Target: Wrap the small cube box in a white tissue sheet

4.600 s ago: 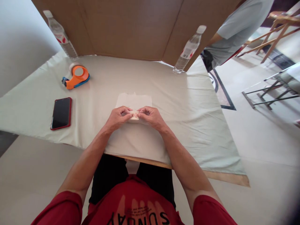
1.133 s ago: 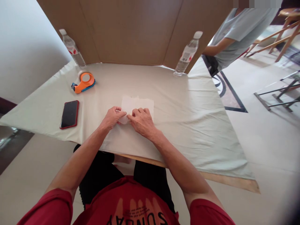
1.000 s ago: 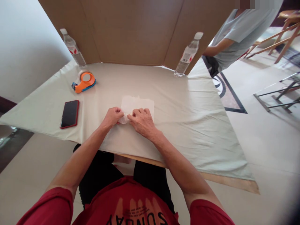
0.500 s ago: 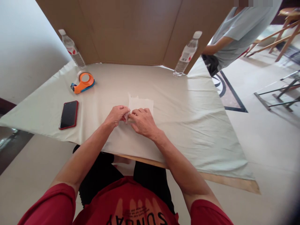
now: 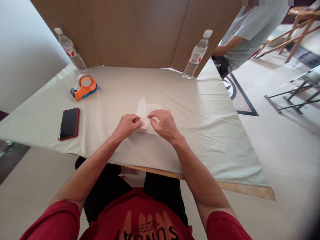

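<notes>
A small sheet of white paper (image 5: 146, 111) lies in the middle of the table, its left flap folded up and standing. My left hand (image 5: 127, 125) pinches the paper's near left part with fingers closed. My right hand (image 5: 163, 124) is close beside it, thumb and forefinger pinched on the same paper. A tiny pale pink bit (image 5: 143, 124) shows between the two hands; I cannot make out what it is.
The table (image 5: 205, 133) wears a pale cloth. A red-cased phone (image 5: 69, 123) and an orange tape dispenser (image 5: 84, 88) lie at the left. Two water bottles (image 5: 70, 50) (image 5: 196, 55) stand against a cardboard screen (image 5: 140, 30). Another person (image 5: 245, 31) sits beyond at the right.
The paper's left side has been lifted and folded over toward the right, so the sheet looks narrower. My right hand has shifted right and raised its fingers into a pinch.
</notes>
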A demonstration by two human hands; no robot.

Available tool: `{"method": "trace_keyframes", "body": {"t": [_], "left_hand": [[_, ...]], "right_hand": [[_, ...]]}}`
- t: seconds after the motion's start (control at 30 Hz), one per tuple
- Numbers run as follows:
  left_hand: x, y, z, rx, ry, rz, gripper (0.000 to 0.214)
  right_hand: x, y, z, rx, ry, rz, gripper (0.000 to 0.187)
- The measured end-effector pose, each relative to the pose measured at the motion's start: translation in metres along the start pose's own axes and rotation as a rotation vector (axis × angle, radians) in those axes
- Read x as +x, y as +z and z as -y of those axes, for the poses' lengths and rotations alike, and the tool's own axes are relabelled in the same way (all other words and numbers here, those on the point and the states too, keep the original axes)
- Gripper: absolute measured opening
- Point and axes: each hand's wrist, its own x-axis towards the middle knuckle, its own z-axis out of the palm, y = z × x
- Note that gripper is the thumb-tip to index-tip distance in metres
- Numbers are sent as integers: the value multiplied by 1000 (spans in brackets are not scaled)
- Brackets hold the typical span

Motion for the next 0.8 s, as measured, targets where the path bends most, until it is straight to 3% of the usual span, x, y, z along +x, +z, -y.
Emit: {"method": "trace_keyframes", "body": {"t": [0.07, 0.13, 0.23, 0.33, 0.53, 0.7, 0.8], "left_hand": [[0, 4, 4, 142, 54, -43, 24], [0, 8, 7, 238, 96, -78, 25], [-2, 12, 10, 279, 133, -118, 28], [-7, 14, 9, 284, 128, -111, 29], [-16, 20, 3, 359, 127, -98, 24], [-12, 16, 3, 336, 141, -98, 37], [-4, 11, 5, 294, 178, -53, 28]], "right_hand": [[-1, -12, -6, -1, 104, -99, 24], [-7, -23, -12, -37, 234, -100, 24], [-20, -31, -19, -135, 440, 50, 35], [-33, -25, -22, -156, 571, 183, 51], [-34, 2, -26, 34, 611, 143, 65], [-29, 9, -36, 195, 603, 51, 70], [-27, 13, -38, 259, 600, 29, 73]]}}
